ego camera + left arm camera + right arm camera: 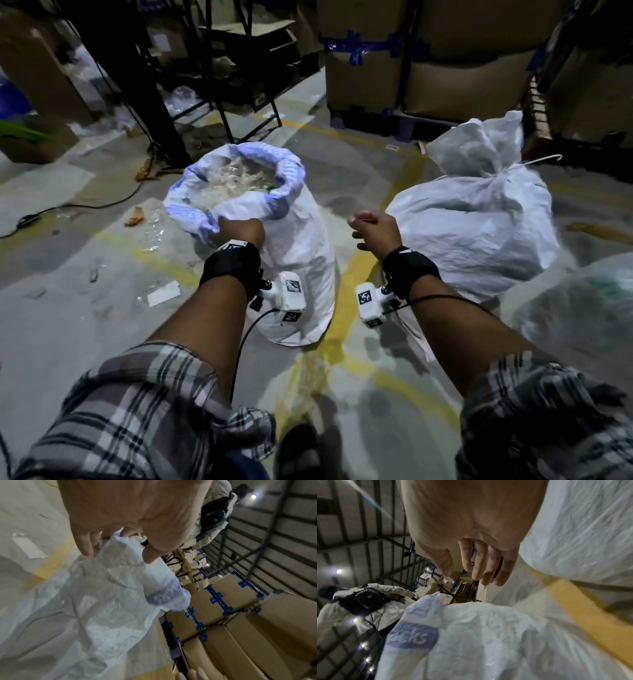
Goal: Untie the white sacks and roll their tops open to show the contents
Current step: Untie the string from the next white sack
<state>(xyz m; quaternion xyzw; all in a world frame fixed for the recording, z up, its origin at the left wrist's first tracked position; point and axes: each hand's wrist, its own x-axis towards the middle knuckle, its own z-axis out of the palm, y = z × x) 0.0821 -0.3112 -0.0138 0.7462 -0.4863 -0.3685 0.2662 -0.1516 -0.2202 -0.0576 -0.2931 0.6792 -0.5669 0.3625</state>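
Observation:
An open white woven sack (294, 246) stands on the floor at centre, its top rolled down into a blue-printed rim (287, 171) around clear plastic scraps (236, 185). My left hand (239, 228) grips the near edge of that rim; in the left wrist view the fingers (85, 543) and thumb curl over the sack fabric (130, 574). My right hand (373, 228) hangs free between the two sacks, fingers (479, 563) loosely straight, holding nothing. A second white sack (479, 219) lies to the right, its neck tied with a white cord (534, 161).
Stacked cardboard boxes with blue tape (428, 58) stand behind the sacks. A dark metal rack (219, 85) and litter lie at the back left. Yellow lines (346, 308) cross the concrete floor. A clear plastic bag (582, 308) lies at the right edge. Another person (359, 601) stands nearby.

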